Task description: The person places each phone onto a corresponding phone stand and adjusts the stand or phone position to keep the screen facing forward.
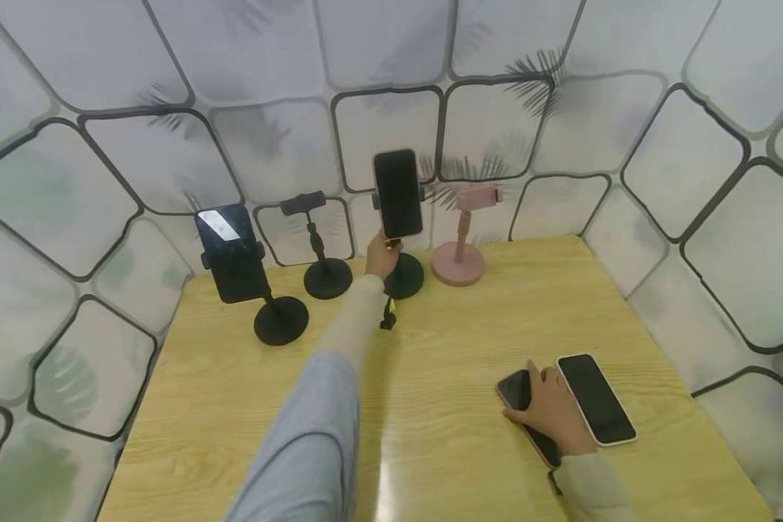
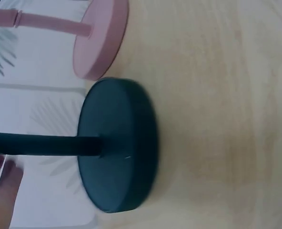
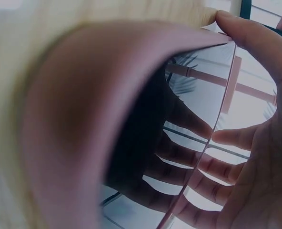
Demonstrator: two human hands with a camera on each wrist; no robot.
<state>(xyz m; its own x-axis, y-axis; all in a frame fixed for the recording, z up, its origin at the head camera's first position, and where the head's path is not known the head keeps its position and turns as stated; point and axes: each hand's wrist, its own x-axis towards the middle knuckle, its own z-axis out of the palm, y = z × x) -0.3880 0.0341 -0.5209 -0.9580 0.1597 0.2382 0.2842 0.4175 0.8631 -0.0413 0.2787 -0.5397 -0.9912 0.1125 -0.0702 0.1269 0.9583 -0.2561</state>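
My left hand (image 1: 381, 257) is at the pole of a dark green phone stand (image 1: 404, 277), just under the black-screened phone (image 1: 398, 192) in its clamp. In the left wrist view its fingers (image 2: 5, 183) lie beside the dark green pole, extended and blurred. My right hand (image 1: 554, 409) grips a pink-edged smartphone (image 1: 515, 390) that lies screen up, thumb at one long edge and fingertips along the other. The glossy screen (image 3: 188, 112) mirrors those fingers. Beside that hand lies a white-framed phone (image 1: 597, 399), also screen up.
A black stand (image 1: 280, 320) on the left bears a tilted phone (image 1: 231, 250). Next to it stands a black stand (image 1: 328, 277) without a phone. A pink stand (image 1: 458, 262) is right of the green one. Patterned cloth walls (image 1: 267, 145) enclose the wooden table (image 1: 444, 391).
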